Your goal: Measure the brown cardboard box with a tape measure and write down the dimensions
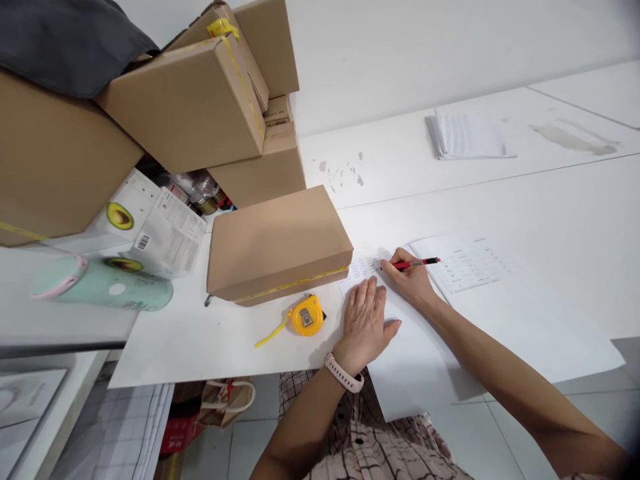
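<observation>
My right hand is closed around a red pen, its tip down on a printed sheet. Flat on the left part of that sheet rests my left hand, fingers stretched out and thumb apart. A second printed sheet lies to the right, partly behind my right forearm. Left of my left hand is a yellow tape measure with a yellow strap. A closed cardboard box stands just beyond it, touching or overlapping the sheet's far left corner; which one I cannot tell.
Stacked cardboard boxes rise at the back left, with a dark cloth on top. A mint-green tumbler and white avocado-printed boxes are at the left. A paper stack lies near the wall on the white table.
</observation>
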The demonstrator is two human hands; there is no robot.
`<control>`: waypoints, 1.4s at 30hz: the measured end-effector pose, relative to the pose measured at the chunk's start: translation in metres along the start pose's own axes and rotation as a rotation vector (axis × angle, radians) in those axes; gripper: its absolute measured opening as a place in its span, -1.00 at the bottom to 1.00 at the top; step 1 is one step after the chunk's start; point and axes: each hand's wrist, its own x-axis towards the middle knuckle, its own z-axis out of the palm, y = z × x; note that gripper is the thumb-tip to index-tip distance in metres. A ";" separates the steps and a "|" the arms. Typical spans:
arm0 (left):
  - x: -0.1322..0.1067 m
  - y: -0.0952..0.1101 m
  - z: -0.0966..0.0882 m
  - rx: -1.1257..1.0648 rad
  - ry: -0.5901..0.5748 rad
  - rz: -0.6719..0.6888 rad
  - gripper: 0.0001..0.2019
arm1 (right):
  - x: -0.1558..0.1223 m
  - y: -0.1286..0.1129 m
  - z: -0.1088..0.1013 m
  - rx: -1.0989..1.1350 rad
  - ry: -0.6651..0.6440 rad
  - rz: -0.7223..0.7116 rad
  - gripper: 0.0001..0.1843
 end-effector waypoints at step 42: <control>-0.125 -0.020 -0.073 -0.763 0.099 -0.189 -0.27 | -0.149 -0.075 0.017 0.316 -0.495 0.178 -0.45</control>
